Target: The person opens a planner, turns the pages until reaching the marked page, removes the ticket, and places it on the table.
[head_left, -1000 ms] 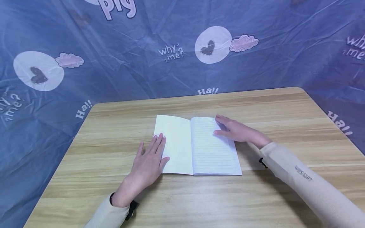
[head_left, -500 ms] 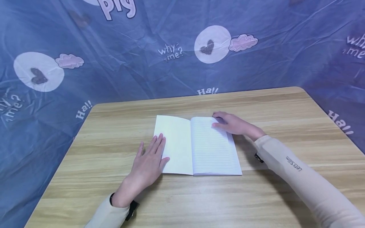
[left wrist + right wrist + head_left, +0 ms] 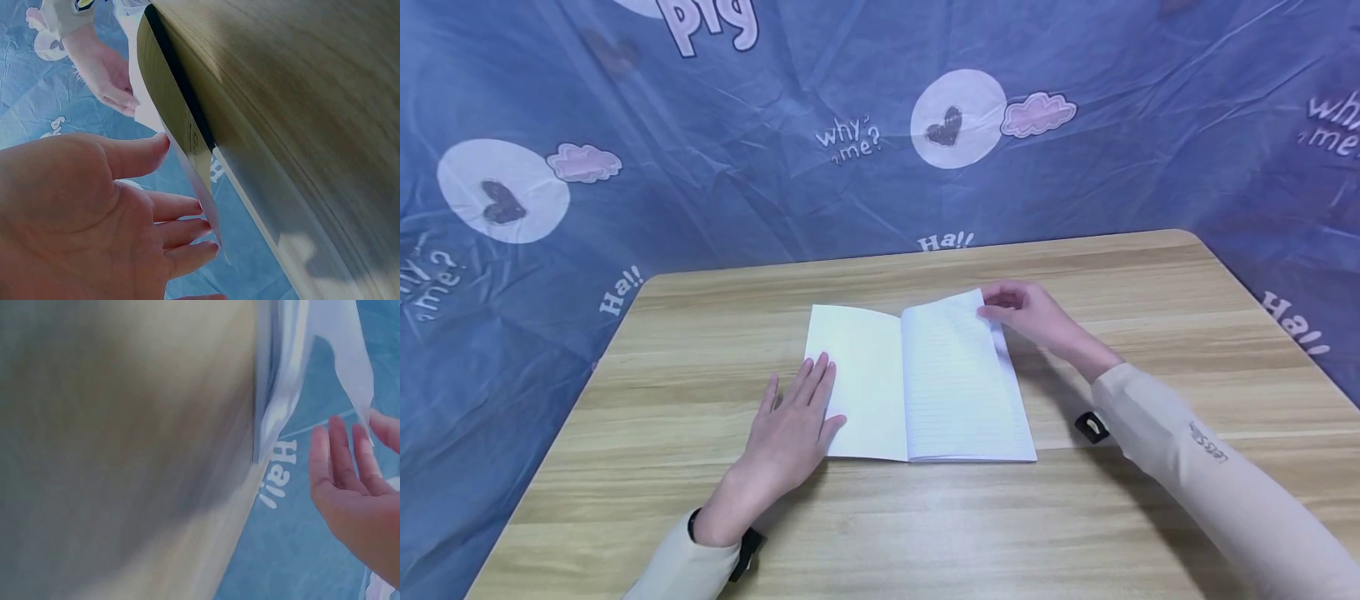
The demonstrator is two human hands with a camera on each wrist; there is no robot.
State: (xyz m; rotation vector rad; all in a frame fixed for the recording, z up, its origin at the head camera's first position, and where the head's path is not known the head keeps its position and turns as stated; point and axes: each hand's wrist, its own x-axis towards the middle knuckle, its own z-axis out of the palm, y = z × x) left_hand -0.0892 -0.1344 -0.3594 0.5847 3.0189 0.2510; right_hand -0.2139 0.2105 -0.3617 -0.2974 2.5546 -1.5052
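Note:
An open notebook lies on the wooden table, its left side plain cream and its right side ruled with lines. My left hand rests with spread, straight fingers on the outer edge of the plain cover. In the left wrist view, that hand's fingertips touch the cover's edge, and its tan outer face shows. My right hand pinches the top right corner of a ruled page between thumb and fingers. That corner is lifted and bends up from the pages beneath.
The wooden table extends around the notebook on all sides. Behind it and at both sides hangs a blue printed cloth. A black strap shows under the right sleeve.
My right hand, first over the notebook's top right corner, now pinches a page there and has lifted that corner up and slightly right. My left hand stays in place.

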